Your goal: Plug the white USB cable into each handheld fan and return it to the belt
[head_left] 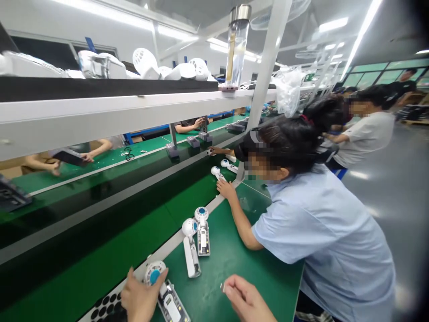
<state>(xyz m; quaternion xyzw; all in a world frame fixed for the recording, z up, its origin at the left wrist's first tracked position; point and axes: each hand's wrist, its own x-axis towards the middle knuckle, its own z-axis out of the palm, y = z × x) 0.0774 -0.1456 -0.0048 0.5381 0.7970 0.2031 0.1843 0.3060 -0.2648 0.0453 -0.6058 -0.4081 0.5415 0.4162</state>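
Note:
My left hand [142,295] has its thumb and fingers closed around the round white head of a small handheld fan [172,306]. A blue disc marks the head's middle, and the fan's clear-cased body lies on the green bench. Above the bench to the right, my right hand [248,297] pinches a tiny pale piece [222,286], too small to make out exactly. Farther up lie two similar handheld fans, one with a see-through body [203,239] and one turned on its side [191,257].
Left of the bench [224,264] runs a green conveyor belt [134,210]. Beside me a co-worker in a light blue shirt [321,214] leans over the belt, touching fans. A sheet of black round pads [107,304] lies near my left hand. Overhead, a shelf [134,105] carries white parts and a bottle [237,49].

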